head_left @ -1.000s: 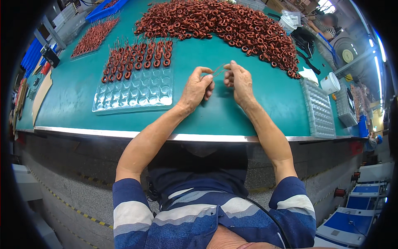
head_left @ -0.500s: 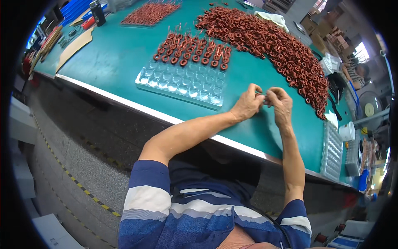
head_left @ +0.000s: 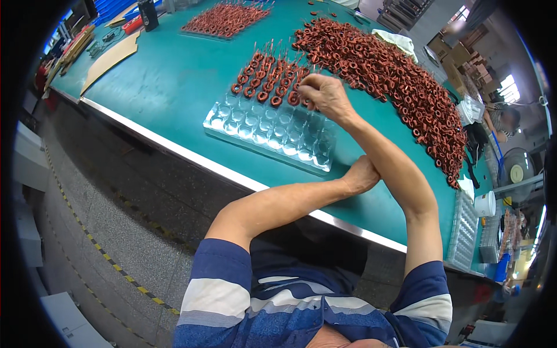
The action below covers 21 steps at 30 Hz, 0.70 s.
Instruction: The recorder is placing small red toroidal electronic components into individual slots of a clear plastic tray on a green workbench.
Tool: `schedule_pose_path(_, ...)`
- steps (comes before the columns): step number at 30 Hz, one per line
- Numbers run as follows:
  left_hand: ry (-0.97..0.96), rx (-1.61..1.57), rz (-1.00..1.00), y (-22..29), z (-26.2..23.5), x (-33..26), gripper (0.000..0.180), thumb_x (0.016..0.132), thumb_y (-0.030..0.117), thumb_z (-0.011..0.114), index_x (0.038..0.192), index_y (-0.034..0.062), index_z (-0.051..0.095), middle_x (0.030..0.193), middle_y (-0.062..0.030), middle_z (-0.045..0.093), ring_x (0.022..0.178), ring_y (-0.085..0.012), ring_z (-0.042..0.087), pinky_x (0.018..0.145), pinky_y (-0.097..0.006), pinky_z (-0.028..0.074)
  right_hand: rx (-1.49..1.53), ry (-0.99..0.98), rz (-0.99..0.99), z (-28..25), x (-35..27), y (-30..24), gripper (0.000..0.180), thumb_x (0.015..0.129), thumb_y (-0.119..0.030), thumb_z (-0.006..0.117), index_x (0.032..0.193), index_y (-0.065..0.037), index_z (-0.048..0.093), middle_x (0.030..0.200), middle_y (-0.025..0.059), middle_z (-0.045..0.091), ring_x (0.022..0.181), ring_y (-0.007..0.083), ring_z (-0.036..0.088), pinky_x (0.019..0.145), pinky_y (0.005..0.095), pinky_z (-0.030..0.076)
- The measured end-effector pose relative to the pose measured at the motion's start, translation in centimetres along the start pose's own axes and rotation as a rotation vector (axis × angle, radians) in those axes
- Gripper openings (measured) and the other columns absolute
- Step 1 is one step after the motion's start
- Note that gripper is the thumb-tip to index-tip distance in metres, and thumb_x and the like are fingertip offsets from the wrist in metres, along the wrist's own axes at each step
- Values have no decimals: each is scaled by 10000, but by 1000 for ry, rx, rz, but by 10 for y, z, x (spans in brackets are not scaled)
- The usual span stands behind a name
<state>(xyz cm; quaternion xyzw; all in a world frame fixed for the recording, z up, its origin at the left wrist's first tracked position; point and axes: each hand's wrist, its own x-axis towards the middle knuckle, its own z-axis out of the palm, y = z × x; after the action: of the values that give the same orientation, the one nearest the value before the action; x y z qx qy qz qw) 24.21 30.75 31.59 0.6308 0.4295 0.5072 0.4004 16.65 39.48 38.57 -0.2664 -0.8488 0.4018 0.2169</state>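
Observation:
My right hand (head_left: 326,97) reaches across to the clear plastic tray (head_left: 272,139), fingers bent and pinched together at the right end of its filled rows. Red-brown wire-wound ring coils (head_left: 263,87) with upright wire leads fill the far part of this tray, while the round pockets nearer me are bare. Coils lie right at the right fingertips, and what the pinch holds is hidden by the hand. My left hand (head_left: 362,175) rests low over the green table, right of the tray. It lies partly behind my right forearm, which hides its fingers.
A large heap of the same coils (head_left: 383,75) curves along the right and far side. Another coil-filled tray (head_left: 226,20) stands farther back. At right are stacked clear trays (head_left: 462,232) and a white cup (head_left: 485,204). Cardboard (head_left: 110,61) and a dark bottle (head_left: 148,14) are at left.
My hands were together right of the tray. The right one has moved left and away from me to the tray's coils; the left has stayed low near the front, now under the right forearm.

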Motion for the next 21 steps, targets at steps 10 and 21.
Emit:
schedule_pose_path(10,52,-104,-96,2,3,-4,193,863,124,489,969,-10,581,704,-109,619,627,-229,587,624,-360,471,-563,138,-103,-64,-4,23,301,902,-277,590,1099,-49,607,851,216,670,774,357,664,723,441,516)
schedule_pose_path(21,-43,18,-8,3,9,-1,203,888,127,503,1009,-14,583,724,-137,631,689,-270,627,670,-383,494,-895,254,253,-149,-17,155,509,852,-391,658,1123,-9,458,1047,273,567,983,431,578,852,490,485)
